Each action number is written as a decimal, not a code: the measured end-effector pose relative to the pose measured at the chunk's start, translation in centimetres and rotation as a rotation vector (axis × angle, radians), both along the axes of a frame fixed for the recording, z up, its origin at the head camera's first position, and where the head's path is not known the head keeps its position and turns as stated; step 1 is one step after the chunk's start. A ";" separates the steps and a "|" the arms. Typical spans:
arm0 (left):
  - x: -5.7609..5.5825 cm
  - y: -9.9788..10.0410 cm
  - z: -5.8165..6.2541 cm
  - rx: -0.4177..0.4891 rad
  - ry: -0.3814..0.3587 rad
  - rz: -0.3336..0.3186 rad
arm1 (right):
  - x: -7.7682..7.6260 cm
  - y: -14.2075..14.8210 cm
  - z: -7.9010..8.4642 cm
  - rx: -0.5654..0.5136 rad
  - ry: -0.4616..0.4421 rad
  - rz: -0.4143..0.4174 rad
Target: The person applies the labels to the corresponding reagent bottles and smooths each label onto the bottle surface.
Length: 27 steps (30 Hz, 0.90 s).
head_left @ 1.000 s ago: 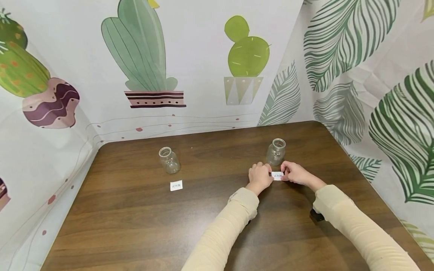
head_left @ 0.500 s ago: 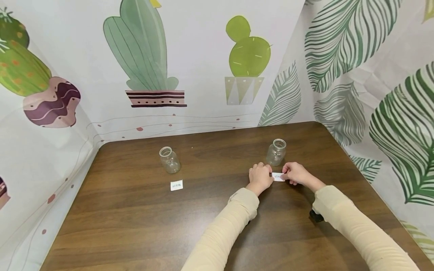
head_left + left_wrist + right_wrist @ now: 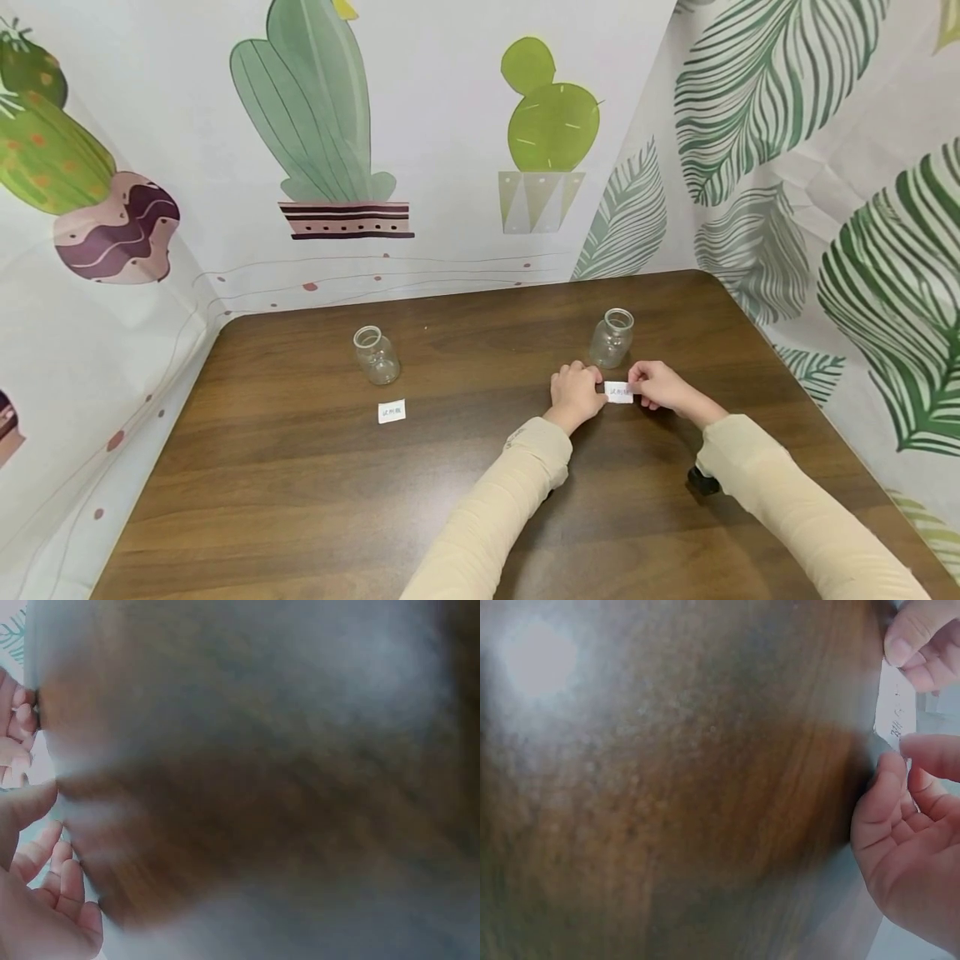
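A small white paper label [image 3: 618, 392] with handwritten characters lies on the brown table, in front of a clear glass jar [image 3: 611, 340]. My left hand [image 3: 576, 390] rests on the table at the label's left end, its thumb tip at the paper's edge in the right wrist view. On the other side, my right hand [image 3: 662, 389] pinches the label's right end between thumb and index finger. The left wrist view shows the fingertips of my left hand [image 3: 45, 877] on the table. Part of the label's right end is hidden by my right fingers [image 3: 930, 756].
A second open glass jar [image 3: 377, 357] stands at the left of the table [image 3: 322, 500], with a similar paper label [image 3: 392, 411] in front of it. A wall covering [image 3: 450, 108] with cactus and leaf prints rises along the table's back and sides.
The right label has shifted slightly to the right, with my right hand moving the same way. My left hand stays nearly where it was. The jars and left label keep their places.
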State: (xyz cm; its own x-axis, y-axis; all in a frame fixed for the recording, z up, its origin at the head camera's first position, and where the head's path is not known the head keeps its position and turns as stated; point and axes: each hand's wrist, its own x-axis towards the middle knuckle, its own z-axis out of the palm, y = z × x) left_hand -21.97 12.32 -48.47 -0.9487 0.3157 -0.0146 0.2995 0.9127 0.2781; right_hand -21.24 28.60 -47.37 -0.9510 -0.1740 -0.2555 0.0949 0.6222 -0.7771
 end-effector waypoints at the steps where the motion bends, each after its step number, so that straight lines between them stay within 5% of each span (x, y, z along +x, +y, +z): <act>1: 0.0 -0.1 0.1 0.012 -0.014 0.003 | 0.1 0.1 0.0 -0.016 -0.005 -0.003; 11: -0.5 -0.9 0.8 0.369 -0.198 -0.025 | 0.8 0.4 0.5 -0.215 -0.018 -0.055; 16: -0.6 -1.1 0.9 0.536 -0.199 -0.050 | 1.0 0.2 0.7 -0.300 -0.001 -0.061; 27: -0.3 -1.9 1.8 0.610 -0.127 -0.099 | 2.0 0.0 1.6 -0.438 0.034 -0.033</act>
